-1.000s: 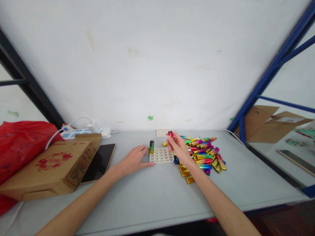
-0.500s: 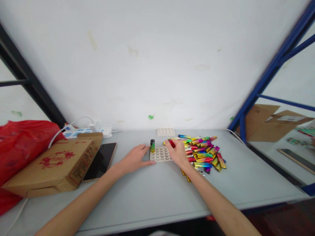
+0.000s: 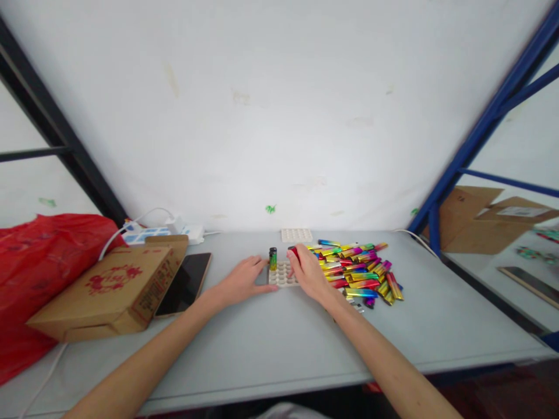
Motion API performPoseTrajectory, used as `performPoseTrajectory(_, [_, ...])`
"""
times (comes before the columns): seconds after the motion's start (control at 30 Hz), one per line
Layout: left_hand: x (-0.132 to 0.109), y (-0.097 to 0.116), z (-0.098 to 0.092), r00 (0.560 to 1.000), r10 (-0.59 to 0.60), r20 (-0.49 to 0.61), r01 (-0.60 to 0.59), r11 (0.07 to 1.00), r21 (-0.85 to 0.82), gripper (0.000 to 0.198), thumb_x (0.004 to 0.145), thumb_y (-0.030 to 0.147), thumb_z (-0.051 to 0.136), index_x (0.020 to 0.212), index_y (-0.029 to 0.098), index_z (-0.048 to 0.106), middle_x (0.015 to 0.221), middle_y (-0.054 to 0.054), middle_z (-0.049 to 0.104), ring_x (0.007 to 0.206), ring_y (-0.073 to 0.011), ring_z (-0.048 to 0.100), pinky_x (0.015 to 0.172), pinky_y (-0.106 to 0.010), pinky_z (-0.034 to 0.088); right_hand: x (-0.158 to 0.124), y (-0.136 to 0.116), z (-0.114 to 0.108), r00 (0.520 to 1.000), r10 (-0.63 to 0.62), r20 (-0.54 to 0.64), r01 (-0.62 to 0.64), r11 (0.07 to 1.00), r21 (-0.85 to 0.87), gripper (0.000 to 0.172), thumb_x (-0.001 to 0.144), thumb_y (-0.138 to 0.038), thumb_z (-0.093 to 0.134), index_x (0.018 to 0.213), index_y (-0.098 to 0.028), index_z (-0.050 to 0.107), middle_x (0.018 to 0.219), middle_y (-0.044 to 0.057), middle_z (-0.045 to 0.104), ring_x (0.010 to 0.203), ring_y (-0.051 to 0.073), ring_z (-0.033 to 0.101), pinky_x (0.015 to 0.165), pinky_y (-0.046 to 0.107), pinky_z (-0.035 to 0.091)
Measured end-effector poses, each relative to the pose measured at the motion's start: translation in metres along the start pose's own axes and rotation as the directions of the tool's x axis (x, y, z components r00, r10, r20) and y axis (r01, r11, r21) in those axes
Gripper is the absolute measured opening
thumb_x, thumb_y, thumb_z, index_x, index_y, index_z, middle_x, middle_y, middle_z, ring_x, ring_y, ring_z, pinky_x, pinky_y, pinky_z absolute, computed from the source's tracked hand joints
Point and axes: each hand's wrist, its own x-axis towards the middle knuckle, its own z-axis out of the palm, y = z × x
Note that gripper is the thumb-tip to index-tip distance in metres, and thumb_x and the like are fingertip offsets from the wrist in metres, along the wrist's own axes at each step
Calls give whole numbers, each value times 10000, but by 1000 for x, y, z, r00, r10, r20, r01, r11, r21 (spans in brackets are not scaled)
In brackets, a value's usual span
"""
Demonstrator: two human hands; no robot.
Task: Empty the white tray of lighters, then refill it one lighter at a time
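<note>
A pale tray with rows of round holes (image 3: 280, 281) lies on the table in front of me. Green-and-yellow lighters with black tops (image 3: 273, 259) stand upright in its left column. My left hand (image 3: 245, 281) rests at the tray's left side, thumb spread from the fingers and touching the near left corner; it grips nothing. Over the tray's right half, my right hand (image 3: 307, 271) is closed around a red lighter (image 3: 292, 251), whose lower part the fingers hide. To the right of that hand lies a loose pile of shiny multicoloured lighters (image 3: 360, 276).
Behind, near the wall, lies a second pale holed tray (image 3: 296, 235). On the left are a cardboard box (image 3: 100, 291), a dark tablet (image 3: 186, 284), a red plastic bag (image 3: 48, 262) and a white power strip (image 3: 192, 234). A blue metal frame (image 3: 463, 145) rises at the right.
My right hand has moved a little left over the tray, bringing the red lighter more upright above the holes. My left hand stays at the tray's side.
</note>
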Motion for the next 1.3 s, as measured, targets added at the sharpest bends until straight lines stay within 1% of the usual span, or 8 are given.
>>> performPoseTrajectory(0.1, [0, -1, 2, 1000, -2, -7, 2, 1000, -2, 638, 893, 785, 570, 1073, 180, 663, 1054, -114, 671, 996, -312, 634, 901, -414, 504, 1, -2, 0, 996, -90, 9, 90, 994, -56, 376, 1088, -469, 399, 832, -233, 541, 893, 57, 625, 866, 211, 586, 810, 323, 447])
performPoseTrajectory(0.27, [0, -2, 3, 1000, 3, -2, -3, 999, 35, 670, 896, 784, 569, 1148, 170, 657, 1093, -132, 677, 1027, -322, 638, 933, -430, 503, 4, 0, 7, 995, -14, 103, 22, 997, -76, 387, 1099, -465, 411, 832, -226, 558, 737, 20, 649, 724, 197, 617, 715, 302, 420])
performPoseTrajectory(0.47, [-1, -3, 4, 1000, 26, -14, -26, 1000, -4, 622, 911, 768, 560, 1065, 173, 658, 1066, -132, 674, 991, -307, 638, 895, -424, 513, 3, -4, 20, 953, -73, 293, 149, 958, -246, 242, 1095, -380, 473, 1071, -176, 602, 1002, 110, 743, 904, 245, 697, 776, 323, 460])
performPoseTrajectory(0.57, [-1, -5, 5, 999, 23, -38, -24, 999, -34, 608, 898, 760, 587, 1069, 182, 665, 1062, -129, 680, 987, -307, 639, 901, -430, 514, 6, -9, 16, 935, -121, 333, 246, 899, -363, 256, 1096, -381, 469, 1086, -163, 602, 1070, 142, 726, 976, 270, 687, 866, 372, 475])
performPoseTrajectory(0.67, [0, -6, 7, 1000, 6, -31, -7, 999, -33, 599, 895, 742, 607, 1087, 177, 664, 1088, -139, 681, 1023, -322, 641, 923, -446, 515, 8, -11, 10, 913, -134, 386, 278, 896, -348, 268, 1099, -389, 458, 1095, -159, 596, 1086, 131, 704, 988, 260, 678, 845, 358, 491])
performPoseTrajectory(0.93, [-1, -5, 4, 1000, -2, -29, 1, 999, -34, 580, 897, 716, 623, 1143, 191, 649, 1125, -135, 684, 1061, -332, 649, 934, -444, 523, 10, 3, 5, 906, -134, 402, 266, 918, -294, 259, 1083, -375, 507, 1106, -142, 617, 1052, 105, 686, 962, 233, 657, 831, 333, 490])
performPoseTrajectory(1.13, [0, -7, 9, 998, -9, -61, 6, 999, -49, 593, 883, 756, 604, 1062, 192, 653, 1097, -131, 690, 1041, -331, 654, 935, -449, 523, 8, 2, 4, 884, -173, 434, 367, 832, -416, 207, 1050, -309, 578, 997, -172, 724, 1009, 91, 670, 1014, 246, 629, 926, 378, 465])
performPoseTrajectory(1.3, [-1, -5, 8, 998, 2, -70, -4, 1000, -31, 595, 892, 759, 592, 1062, 193, 663, 1091, -124, 694, 1040, -318, 650, 952, -442, 513, 7, 3, -3, 891, -190, 412, 338, 884, -324, 199, 1031, -344, 623, 994, -184, 736, 943, 57, 674, 949, 203, 639, 880, 321, 465])
